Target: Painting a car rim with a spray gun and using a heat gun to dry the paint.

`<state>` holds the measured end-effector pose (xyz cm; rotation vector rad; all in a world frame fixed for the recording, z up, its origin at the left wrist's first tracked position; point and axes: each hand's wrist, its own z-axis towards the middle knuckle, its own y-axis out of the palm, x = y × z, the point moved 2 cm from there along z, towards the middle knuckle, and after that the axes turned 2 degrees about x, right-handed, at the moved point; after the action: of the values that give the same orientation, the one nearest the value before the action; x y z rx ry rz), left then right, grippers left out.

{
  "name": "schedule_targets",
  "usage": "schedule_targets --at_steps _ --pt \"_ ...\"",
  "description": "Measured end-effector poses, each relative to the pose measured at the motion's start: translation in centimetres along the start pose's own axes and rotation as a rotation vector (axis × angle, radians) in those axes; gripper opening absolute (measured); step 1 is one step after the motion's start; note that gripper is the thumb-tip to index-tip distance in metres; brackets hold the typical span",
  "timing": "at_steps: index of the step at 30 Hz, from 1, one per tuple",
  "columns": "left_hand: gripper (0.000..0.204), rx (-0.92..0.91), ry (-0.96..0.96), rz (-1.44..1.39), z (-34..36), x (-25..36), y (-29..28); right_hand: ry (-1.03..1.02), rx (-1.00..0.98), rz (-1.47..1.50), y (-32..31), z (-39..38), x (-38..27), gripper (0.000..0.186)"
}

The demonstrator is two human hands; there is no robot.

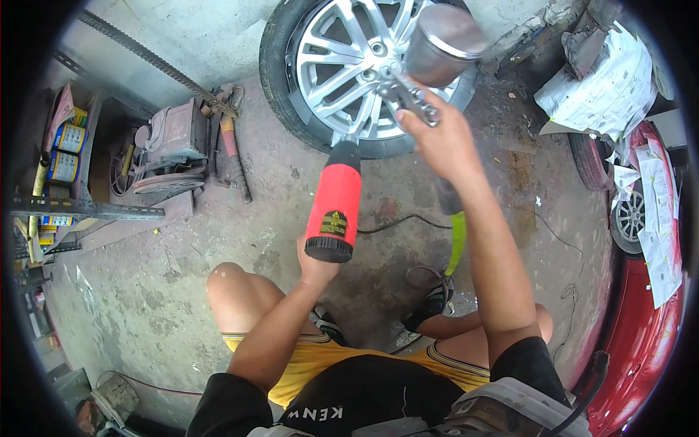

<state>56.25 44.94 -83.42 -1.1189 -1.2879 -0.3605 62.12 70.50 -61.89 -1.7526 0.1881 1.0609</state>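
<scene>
My left hand point(317, 266) grips a red heat gun point(336, 197) with a black nozzle, aimed at the lower part of a silver alloy wheel point(331, 58). The wheel's black tyre leans against the wall, with grey pieces around the rim. My right hand point(443, 138) is closed round a metal spray gun point(404, 98) with a cup point(440, 51) on top, held in front of the wheel's right side. A bright green hose point(456, 240) runs below my right hand, and a black cable lies beyond the heat gun.
A compressor-like machine point(167, 135) and shelving with cans point(65, 167) stand at left, beside a long-handled tool point(233, 160). At right, a red car body point(633, 313), paper sheets point(597, 80) and another wheel point(626, 218) line the edge. My legs straddle the lower floor.
</scene>
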Motion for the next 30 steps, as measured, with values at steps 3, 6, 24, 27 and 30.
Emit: schedule_targets --at_steps 3,6,24,27,30 --pt "0.043 0.103 0.019 0.093 1.6 -0.9 0.0 -0.038 -0.013 0.126 5.1 2.7 3.8 0.057" --pt "0.037 0.368 0.069 -0.170 1.8 -2.9 0.9 -0.038 -0.064 0.085 9.1 5.2 4.8 0.058" --pt "0.039 0.293 0.029 -0.087 0.8 -2.0 -0.4 0.019 0.353 -0.036 -2.6 -3.4 4.1 0.052" --pt "0.039 0.290 0.043 -0.016 0.8 -2.0 -0.4 0.058 0.319 0.034 -2.7 -4.6 3.5 0.052" --pt "0.041 0.251 0.057 0.114 0.8 -2.2 -0.5 0.139 0.135 0.222 -1.7 -6.3 0.0 0.051"
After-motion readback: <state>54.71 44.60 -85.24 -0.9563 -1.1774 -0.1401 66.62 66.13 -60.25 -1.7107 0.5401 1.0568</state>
